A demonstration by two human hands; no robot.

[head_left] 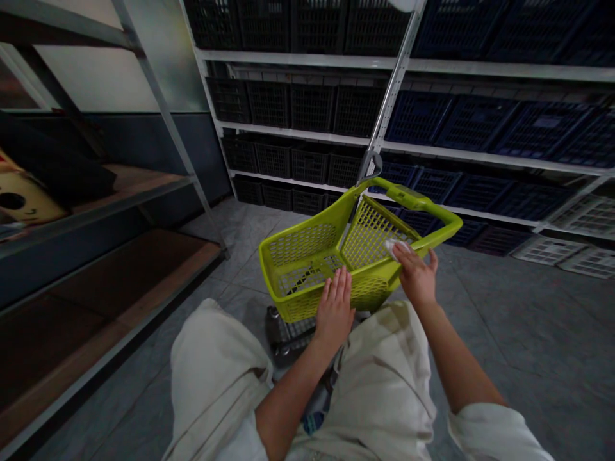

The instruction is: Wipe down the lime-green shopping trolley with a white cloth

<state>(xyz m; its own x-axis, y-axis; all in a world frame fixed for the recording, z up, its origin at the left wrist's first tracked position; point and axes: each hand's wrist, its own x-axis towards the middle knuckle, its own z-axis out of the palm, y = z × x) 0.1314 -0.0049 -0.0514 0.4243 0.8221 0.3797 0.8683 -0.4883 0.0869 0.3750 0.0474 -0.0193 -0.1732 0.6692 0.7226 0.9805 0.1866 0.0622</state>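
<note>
A lime-green plastic shopping cart (307,240) with mesh sides stands on the floor before my knees, its looped handle toward the right. My left hand (335,307) lies along the near side wall, fingers stretched out over the rim and holding nothing. At the rim by the handle, my right hand (417,272) has its fingers on a crumpled white cloth or tissue (396,248), which it presses against the cart. A grey hooked piece (372,168) with a metal pole rises behind the cart's back end. The dark wheeled base (283,330) shows partly below the basket.
White metal shelving (307,131) along the far wall holds rows of black crates (312,105) and blue crates (464,121). White crates (548,248) sit low at the right. A metal rack with wooden shelves (144,256) stands at left, bearing a yellow item (29,195).
</note>
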